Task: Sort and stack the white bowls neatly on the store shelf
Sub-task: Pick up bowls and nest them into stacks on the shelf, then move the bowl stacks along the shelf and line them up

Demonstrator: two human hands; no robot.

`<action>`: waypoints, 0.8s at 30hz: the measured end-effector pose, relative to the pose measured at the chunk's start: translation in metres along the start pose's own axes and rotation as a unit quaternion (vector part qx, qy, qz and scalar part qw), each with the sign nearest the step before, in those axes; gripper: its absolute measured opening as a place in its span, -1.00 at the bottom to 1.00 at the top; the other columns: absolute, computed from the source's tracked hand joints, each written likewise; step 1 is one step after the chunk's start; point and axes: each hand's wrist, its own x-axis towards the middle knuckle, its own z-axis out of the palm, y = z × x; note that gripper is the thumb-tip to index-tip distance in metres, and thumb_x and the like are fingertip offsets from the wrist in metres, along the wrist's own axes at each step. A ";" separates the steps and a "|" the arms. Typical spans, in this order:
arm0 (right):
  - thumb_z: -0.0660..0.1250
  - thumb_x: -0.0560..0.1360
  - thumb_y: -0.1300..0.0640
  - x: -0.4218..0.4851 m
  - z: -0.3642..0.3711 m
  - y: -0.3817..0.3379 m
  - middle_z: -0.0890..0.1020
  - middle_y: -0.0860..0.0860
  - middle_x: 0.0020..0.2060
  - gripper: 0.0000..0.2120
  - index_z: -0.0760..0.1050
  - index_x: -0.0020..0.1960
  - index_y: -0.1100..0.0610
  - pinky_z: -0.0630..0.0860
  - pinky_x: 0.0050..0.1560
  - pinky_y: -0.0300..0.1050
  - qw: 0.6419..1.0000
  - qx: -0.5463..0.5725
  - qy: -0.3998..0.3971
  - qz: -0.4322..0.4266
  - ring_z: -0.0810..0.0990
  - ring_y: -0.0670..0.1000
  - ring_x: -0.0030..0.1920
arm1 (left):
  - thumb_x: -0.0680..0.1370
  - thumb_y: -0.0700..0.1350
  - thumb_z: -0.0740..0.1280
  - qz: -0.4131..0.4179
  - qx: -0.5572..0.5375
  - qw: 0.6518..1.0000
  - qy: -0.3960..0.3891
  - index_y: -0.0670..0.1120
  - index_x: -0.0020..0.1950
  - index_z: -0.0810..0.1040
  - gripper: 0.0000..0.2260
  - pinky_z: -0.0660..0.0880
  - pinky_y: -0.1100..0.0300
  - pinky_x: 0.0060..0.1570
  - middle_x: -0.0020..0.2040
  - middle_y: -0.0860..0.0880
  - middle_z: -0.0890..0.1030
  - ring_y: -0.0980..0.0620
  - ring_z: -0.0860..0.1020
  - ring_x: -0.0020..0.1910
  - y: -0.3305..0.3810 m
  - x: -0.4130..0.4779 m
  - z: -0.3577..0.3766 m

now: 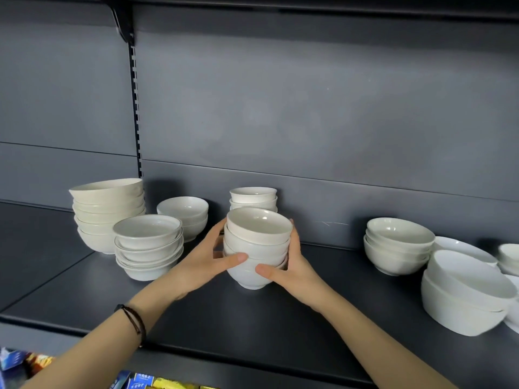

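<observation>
A stack of several small white bowls (257,248) stands on the dark shelf (337,299), its top bowl tilted. My left hand (206,259) grips the stack's left side with the thumb across the front. My right hand (290,265) grips its right side, thumb on the front and fingers round the back. Behind it stands another short stack of small bowls (253,196). To the left are a tall stack of wide bowls (108,209), a stack of rimmed bowls (148,245) and a low stack (184,213).
On the right stand a stack of medium bowls (397,244), two large nested bowls (466,296), a flat plate (463,249) and more bowls at the frame edge (509,258). Coloured packages (140,382) lie on the shelf below. A grey back panel closes the shelf.
</observation>
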 end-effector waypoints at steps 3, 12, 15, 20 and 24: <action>0.51 0.42 0.02 0.003 0.008 0.000 0.34 -0.36 0.37 0.05 -0.25 0.52 -0.28 0.46 0.24 -0.29 0.999 -0.041 0.020 0.010 0.39 -0.23 0.37 | 0.42 0.08 0.48 0.027 0.016 0.999 0.037 0.21 0.49 0.17 -0.27 0.51 0.35 0.07 0.26 0.24 0.49 0.16 0.52 0.23 -0.003 -0.006 -0.006; 0.49 0.42 -0.04 -0.024 0.001 -0.017 0.50 -0.11 0.22 -0.24 0.17 0.49 -0.13 0.44 -0.04 -0.40 0.976 -0.177 0.104 0.068 0.56 -0.09 0.12 | 0.53 0.11 0.23 0.174 0.348 0.904 0.177 0.05 -0.09 0.45 -0.85 0.42 0.25 -0.29 -0.21 0.13 0.47 0.14 0.48 -0.22 -0.011 -0.045 0.004; 0.46 0.45 -0.02 -0.048 -0.007 -0.017 0.55 -0.04 0.20 -0.49 0.40 0.36 -0.04 0.45 0.05 -0.29 0.949 -0.270 0.135 0.096 0.55 -0.09 0.10 | 0.52 0.11 0.19 0.219 0.457 0.858 0.078 0.01 -0.12 0.51 -0.79 0.40 0.22 -0.38 -0.24 0.13 0.49 0.12 0.49 -0.27 -0.008 -0.050 0.013; 0.36 0.50 -0.11 -0.089 -0.024 -0.015 0.55 -0.07 0.24 -0.61 0.47 0.30 -0.04 0.48 0.20 -0.08 0.867 -0.470 0.130 0.100 0.50 -0.06 0.22 | 0.59 0.12 0.16 0.232 0.531 0.814 -0.040 0.03 0.16 0.48 -0.75 0.52 0.14 -0.18 0.05 0.09 0.53 0.06 0.54 -0.04 0.006 -0.046 0.050; 0.30 0.52 -0.15 -0.115 -0.049 -0.019 0.44 -0.09 0.35 -0.51 0.36 0.41 -0.08 0.37 0.31 -0.04 0.806 -0.567 0.132 0.106 0.38 -0.01 0.36 | 0.61 0.11 0.11 0.258 0.586 0.766 -0.062 0.01 0.28 0.44 -0.67 0.45 0.13 -0.01 0.15 0.00 0.53 0.00 0.50 0.11 0.015 -0.035 0.091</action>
